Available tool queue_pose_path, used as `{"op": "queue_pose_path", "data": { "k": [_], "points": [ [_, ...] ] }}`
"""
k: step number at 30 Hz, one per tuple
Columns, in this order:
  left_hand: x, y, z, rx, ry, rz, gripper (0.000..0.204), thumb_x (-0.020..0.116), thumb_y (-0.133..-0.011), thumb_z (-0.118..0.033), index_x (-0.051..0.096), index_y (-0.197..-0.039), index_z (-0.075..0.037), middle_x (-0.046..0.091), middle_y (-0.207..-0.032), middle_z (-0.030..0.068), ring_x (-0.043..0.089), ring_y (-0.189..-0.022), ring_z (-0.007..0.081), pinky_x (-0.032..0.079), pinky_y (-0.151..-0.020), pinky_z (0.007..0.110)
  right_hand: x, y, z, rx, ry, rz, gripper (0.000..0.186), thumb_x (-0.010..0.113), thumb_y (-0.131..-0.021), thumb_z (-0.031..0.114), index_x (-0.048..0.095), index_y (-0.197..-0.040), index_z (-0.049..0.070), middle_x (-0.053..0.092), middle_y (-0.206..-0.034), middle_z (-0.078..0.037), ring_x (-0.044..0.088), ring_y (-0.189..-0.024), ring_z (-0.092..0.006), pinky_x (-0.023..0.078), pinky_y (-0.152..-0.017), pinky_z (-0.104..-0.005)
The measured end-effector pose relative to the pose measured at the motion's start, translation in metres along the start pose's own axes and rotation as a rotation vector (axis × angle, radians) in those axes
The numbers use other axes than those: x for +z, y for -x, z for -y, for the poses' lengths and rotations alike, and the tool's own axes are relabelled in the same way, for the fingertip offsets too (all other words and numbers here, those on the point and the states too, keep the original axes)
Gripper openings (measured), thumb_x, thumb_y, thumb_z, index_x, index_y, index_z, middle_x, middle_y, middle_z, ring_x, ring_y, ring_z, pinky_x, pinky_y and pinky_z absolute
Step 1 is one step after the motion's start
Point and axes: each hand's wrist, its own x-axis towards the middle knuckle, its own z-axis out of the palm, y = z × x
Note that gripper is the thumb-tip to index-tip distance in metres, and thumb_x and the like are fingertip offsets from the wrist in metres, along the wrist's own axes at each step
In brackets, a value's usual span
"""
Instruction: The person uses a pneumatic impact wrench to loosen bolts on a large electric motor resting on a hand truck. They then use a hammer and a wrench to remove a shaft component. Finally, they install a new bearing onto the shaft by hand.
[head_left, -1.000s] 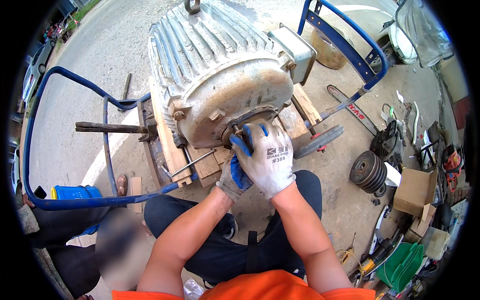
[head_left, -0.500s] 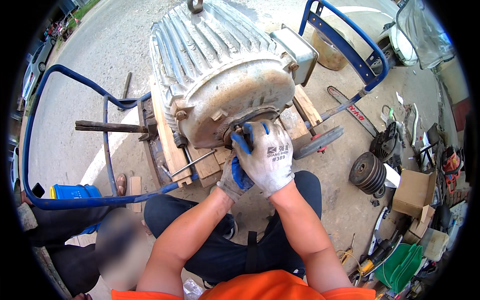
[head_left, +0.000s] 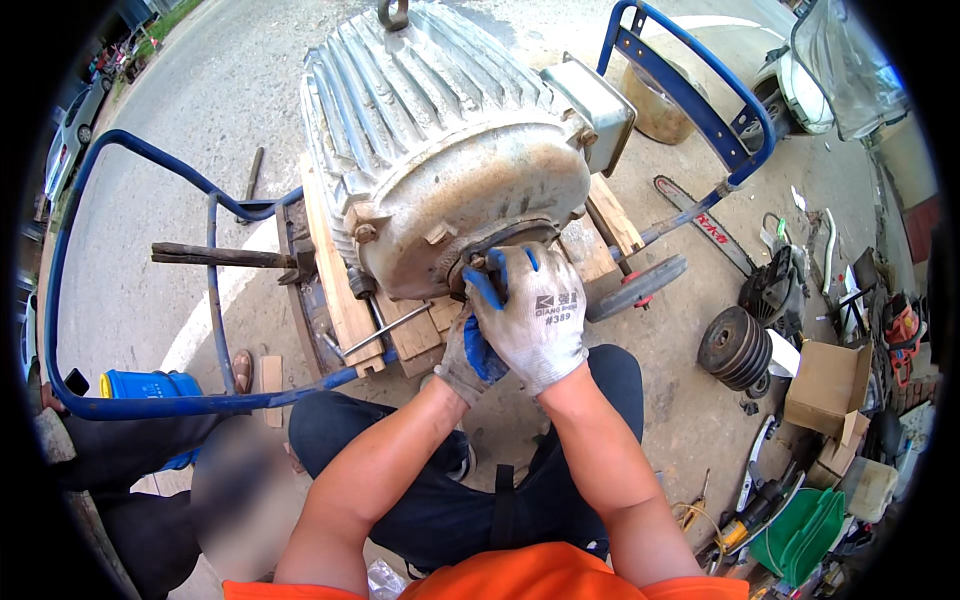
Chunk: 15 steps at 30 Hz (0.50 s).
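Note:
A large grey electric motor (head_left: pixel 440 130) with cooling fins lies on wooden boards (head_left: pixel 340 270) laid over a blue cart. Both of my hands wear whitish work gloves with blue palms. At the lower part of the motor's round end cover (head_left: pixel 480 190), my right hand (head_left: pixel 530 310) has its fingers bent and pinched near a small bolt-like piece (head_left: pixel 477 260) by the dark central ring. My left hand (head_left: pixel 468 355) is tucked below and behind the right one, its fingers mostly hidden. What either hand grips cannot be made out clearly.
The blue cart frame (head_left: pixel 210 405) curves around the motor, with a wheel (head_left: pixel 637 287) at right. On the ground at right are a chainsaw (head_left: pixel 770 280), a grooved pulley (head_left: pixel 735 345), a cardboard box (head_left: pixel 828 385) and a green container (head_left: pixel 800 535). Another person sits at lower left beside a blue bucket (head_left: pixel 150 385).
Almost nothing differs. Both hands stay at the same spot on the motor's end cover, and the view has shifted very slightly.

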Motion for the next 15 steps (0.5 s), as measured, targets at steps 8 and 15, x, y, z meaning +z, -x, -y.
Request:
{"op": "queue_pose_path", "data": {
  "k": [8,15],
  "points": [
    [0.0012,0.0004,-0.0028,0.001,0.012,0.078,0.048,0.035,-0.102,-0.043,0.043,-0.139,-0.013,0.048,-0.139,0.0093,0.048,-0.124,0.0261,0.037,-0.108,0.043,-0.0046,-0.0021,0.0046,0.026,0.012,0.044,0.03,0.076,-0.072,0.023,0.061,-0.09,0.004,0.061,-0.086,-0.015,0.06,-0.079,-0.0347,0.047,-0.07,-0.0453],
    [-0.0027,0.0012,-0.002,0.015,-0.036,0.01,0.05,0.035,-0.102,-0.043,0.041,-0.14,-0.012,0.047,-0.14,0.0088,0.048,-0.125,0.0252,0.036,-0.108,0.042,0.0007,-0.0019,0.0017,-0.013,-0.002,-0.012,0.028,0.075,-0.072,0.019,0.059,-0.089,0.004,0.06,-0.085,-0.015,0.059,-0.079,-0.0352,0.047,-0.069,-0.0456]
  ]
}}
